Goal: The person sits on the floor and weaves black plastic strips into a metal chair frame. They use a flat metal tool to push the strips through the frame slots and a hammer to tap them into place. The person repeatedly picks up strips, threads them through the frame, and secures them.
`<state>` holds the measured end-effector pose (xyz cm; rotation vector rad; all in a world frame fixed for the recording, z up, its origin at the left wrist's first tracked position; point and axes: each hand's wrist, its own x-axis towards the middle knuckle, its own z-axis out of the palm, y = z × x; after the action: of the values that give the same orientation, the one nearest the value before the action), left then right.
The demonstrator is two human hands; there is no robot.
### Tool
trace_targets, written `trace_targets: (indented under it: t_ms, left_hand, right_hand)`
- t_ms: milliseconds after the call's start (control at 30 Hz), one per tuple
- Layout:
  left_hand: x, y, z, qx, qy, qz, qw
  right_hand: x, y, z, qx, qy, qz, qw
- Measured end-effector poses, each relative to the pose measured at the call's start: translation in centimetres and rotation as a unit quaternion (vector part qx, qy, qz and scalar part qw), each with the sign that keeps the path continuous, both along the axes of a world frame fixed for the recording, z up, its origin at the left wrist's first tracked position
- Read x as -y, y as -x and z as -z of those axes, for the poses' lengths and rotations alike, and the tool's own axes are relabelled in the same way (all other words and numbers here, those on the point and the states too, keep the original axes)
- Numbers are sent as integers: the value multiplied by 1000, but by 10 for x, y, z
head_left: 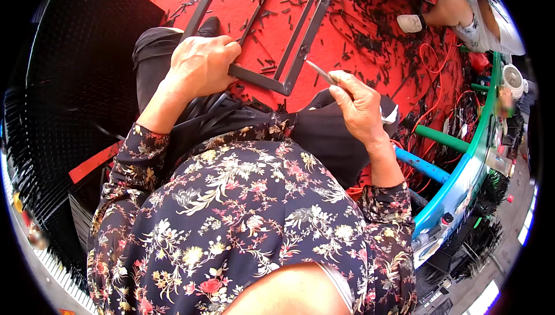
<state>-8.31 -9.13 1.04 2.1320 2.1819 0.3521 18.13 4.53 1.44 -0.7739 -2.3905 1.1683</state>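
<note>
A black rectangular frame (263,79) of flat bars stands in front of me, its near corner toward my lap. My left hand (201,67) is closed around the frame's near left corner. Between thumb and fingers, my right hand (359,105) pinches a slim, pale, pointed tool (319,72); its exact kind I cannot make out. The tool's tip is at the right-hand bar, by a small mark or notch (303,52). Whether the tip touches the bar I cannot tell.
Short black offcuts (269,63) litter the red floor (254,49). Dark stacked material (87,78) rises on my left. At right are red cords (436,60), a blue tube (422,164), a green tube (442,140) and a small white fan (512,80). Another person's leg (448,11) reaches in at upper right.
</note>
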Motion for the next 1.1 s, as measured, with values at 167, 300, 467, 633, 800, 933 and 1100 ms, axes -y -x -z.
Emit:
trace_targets:
  t_ms: [167,300,467,633,800,933,1100]
  left_hand:
    - [-1,1,-3,-8,10,-6,1000]
    - [0,2,-4,-12,15,-5,1000]
    - [5,2,-4,-9,33,-9,999]
    - [8,5,-6,-28,56,-26,998]
    - [11,8,-9,-37,70,-39,996]
    - [16,11,-5,-36,70,-49,996]
    - [19,15,1,-28,24,-50,998]
  right_hand:
    - [7,3,4,-6,23,31,999]
    - [11,5,8,-36,25,39,998]
    - [10,5,8,-43,17,17,999]
    - [3,10,19,-70,104,-12,992]
    - [13,14,36,-119,320,10,940]
    - [17,26,31,-135,-66,-9,989]
    - [18,29,11,-47,-20,-14,999]
